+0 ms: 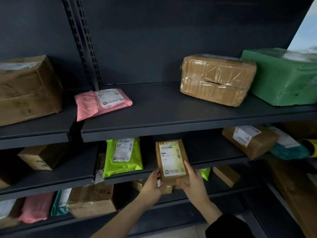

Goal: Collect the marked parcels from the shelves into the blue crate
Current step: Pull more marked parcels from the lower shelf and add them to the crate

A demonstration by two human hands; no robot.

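Dark shelving [171,107]; at middle shelf edge, brown labelled parcel [171,158] gripped at its lower end by left hand [151,183] and right hand [193,182], both curled round it

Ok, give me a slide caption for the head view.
Left hand and right hand hold a labelled brown parcel beside a lime-green mailer.
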